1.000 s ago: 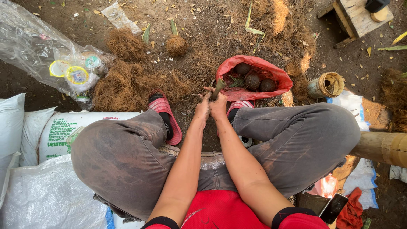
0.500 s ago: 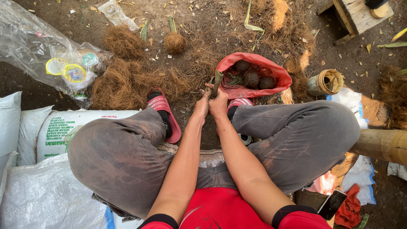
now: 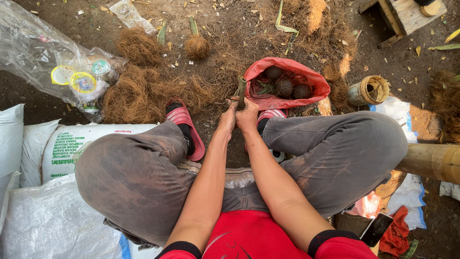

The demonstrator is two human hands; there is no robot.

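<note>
Left hand (image 3: 226,120) and right hand (image 3: 247,115) pressed together, both clamped round short upright green-brown plant stalk (image 3: 241,92), held low between knees over dirt ground (image 3: 230,29). Stalk's lower end hidden behind fingers.

Risks, as judged:
- Narrow stalk, two fists crowded: slip or snap likely if twisted hard.
- Open red plastic bag with dark round balls (image 3: 286,82) just beyond stalk: could tip if knocked.
- Loose brown fibre heap (image 3: 143,91) near pink sandal (image 3: 184,125): could snag foot.
</note>
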